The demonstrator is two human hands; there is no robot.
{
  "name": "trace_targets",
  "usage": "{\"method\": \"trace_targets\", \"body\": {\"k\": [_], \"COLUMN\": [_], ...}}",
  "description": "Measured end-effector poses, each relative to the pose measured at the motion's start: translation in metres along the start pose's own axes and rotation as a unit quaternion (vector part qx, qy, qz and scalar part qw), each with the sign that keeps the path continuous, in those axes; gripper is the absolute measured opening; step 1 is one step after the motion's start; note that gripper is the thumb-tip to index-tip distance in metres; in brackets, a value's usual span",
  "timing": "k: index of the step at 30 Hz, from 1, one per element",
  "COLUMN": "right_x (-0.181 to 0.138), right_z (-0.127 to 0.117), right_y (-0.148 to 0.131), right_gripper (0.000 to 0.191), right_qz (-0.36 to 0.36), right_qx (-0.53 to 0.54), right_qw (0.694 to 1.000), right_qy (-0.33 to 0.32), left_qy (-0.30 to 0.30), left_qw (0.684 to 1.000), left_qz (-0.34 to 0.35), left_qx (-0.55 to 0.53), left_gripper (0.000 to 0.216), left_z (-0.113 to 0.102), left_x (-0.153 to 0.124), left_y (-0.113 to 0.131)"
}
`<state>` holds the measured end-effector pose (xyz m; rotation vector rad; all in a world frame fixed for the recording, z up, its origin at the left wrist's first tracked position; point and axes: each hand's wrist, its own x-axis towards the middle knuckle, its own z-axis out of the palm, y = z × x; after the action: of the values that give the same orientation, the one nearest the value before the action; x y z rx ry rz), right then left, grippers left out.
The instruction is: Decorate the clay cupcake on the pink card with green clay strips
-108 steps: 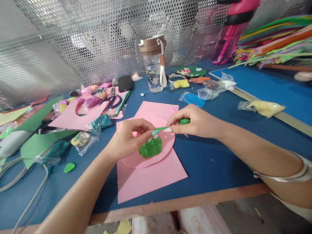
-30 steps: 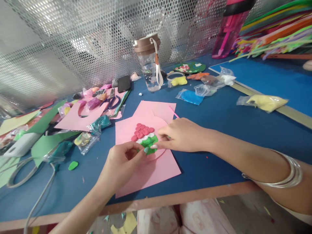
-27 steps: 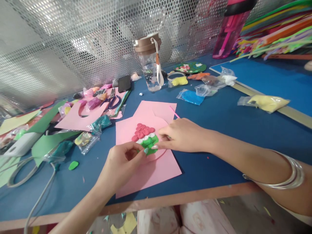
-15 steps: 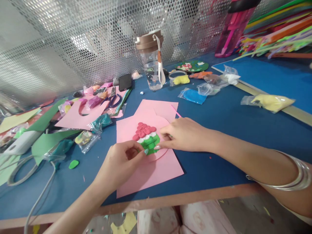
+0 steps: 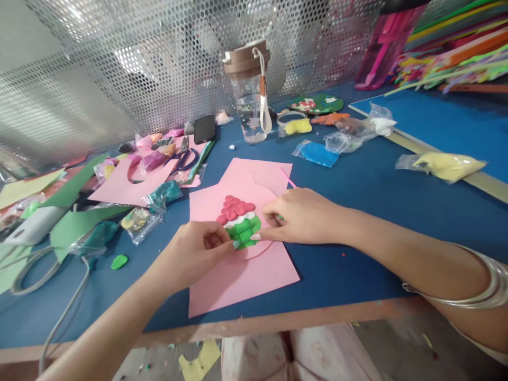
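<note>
A clay picture lies on a round pink paper piece (image 5: 265,193), with red clay balls (image 5: 235,208) heaped on top, a white clay band (image 5: 249,216) under them and a block of green clay (image 5: 245,231) below. My left hand (image 5: 200,244) is closed, its thumb and index finger pinching at the lower left edge of the green clay. From the right, my right hand (image 5: 304,216) touches the green clay's edge with its thumb. Its curled fingers hold a thin pink stick (image 5: 288,178) that pokes out above them; a small green bit shows between the fingers.
Pink sheets (image 5: 238,286) lie under the work. Behind stand a clear tumbler (image 5: 252,100) and a pink bottle (image 5: 383,53). Bagged clay (image 5: 317,153), scissors (image 5: 186,157), a phone (image 5: 204,129) and paper scraps surround it. A cable (image 5: 75,296) runs down the left side.
The view has shifted slightly. Both hands stay at the green clay's edges, with only small finger movement.
</note>
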<state>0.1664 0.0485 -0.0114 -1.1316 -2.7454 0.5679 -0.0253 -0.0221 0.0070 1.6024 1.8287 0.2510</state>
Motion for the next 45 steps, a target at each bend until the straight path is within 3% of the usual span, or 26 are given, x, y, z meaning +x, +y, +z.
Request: {"method": "trace_targets", "body": {"k": [5, 8, 10, 12, 16, 20, 28, 33, 39, 43, 45], "right_x": [0.002, -0.001, -0.005, -0.01, -0.017, -0.017, -0.017, -0.015, -0.01, -0.006, -0.004], "right_z": [0.001, -0.001, -0.002, -0.004, -0.004, -0.001, 0.002, 0.0, 0.001, -0.001, -0.002], "right_y": [0.001, 0.001, 0.0, -0.002, -0.008, -0.01, -0.011, -0.01, -0.004, 0.0, 0.003], "right_gripper": [0.034, 0.025, 0.014, 0.027, 0.041, 0.047, 0.046, 0.046, 0.043, 0.043, 0.048], "right_qz": [-0.006, -0.025, -0.063, -0.114, -0.161, -0.155, -0.152, -0.153, -0.107, -0.068, -0.044], "right_qx": [0.002, 0.023, 0.047, 0.058, 0.017, -0.033, -0.053, -0.032, -0.035, 0.002, 0.046], "right_qw": [1.0, 0.999, 0.996, 0.99, 0.986, 0.987, 0.987, 0.986, 0.989, 0.993, 0.992], "right_qy": [0.001, 0.025, 0.053, 0.065, 0.045, 0.027, 0.016, 0.049, 0.095, 0.101, 0.108], "left_qy": [-0.006, 0.068, 0.146, 0.184, 0.185, 0.173, 0.141, 0.17, 0.136, 0.236, 0.261], "left_qw": [0.999, 0.988, 0.958, 0.917, 0.865, 0.851, 0.866, 0.849, 0.829, 0.807, 0.834], "left_qz": [0.034, 0.125, 0.222, 0.312, 0.383, 0.395, 0.377, 0.394, 0.4, 0.422, 0.362], "left_qx": [0.008, 0.053, 0.11, 0.168, 0.266, 0.3, 0.297, 0.307, 0.365, 0.34, 0.325], "left_gripper": [0.021, 0.017, 0.023, 0.035, 0.04, 0.043, 0.039, 0.044, 0.055, 0.051, 0.046], "left_z": [-0.003, -0.002, 0.002, 0.006, 0.014, 0.016, 0.015, 0.014, 0.012, -0.004, -0.014], "left_x": [-0.001, -0.009, -0.016, -0.023, -0.027, -0.026, -0.025, -0.024, -0.02, -0.001, 0.018], "left_y": [-0.003, -0.013, -0.023, -0.033, -0.044, -0.044, -0.046, -0.046, -0.037, -0.027, -0.02]}}
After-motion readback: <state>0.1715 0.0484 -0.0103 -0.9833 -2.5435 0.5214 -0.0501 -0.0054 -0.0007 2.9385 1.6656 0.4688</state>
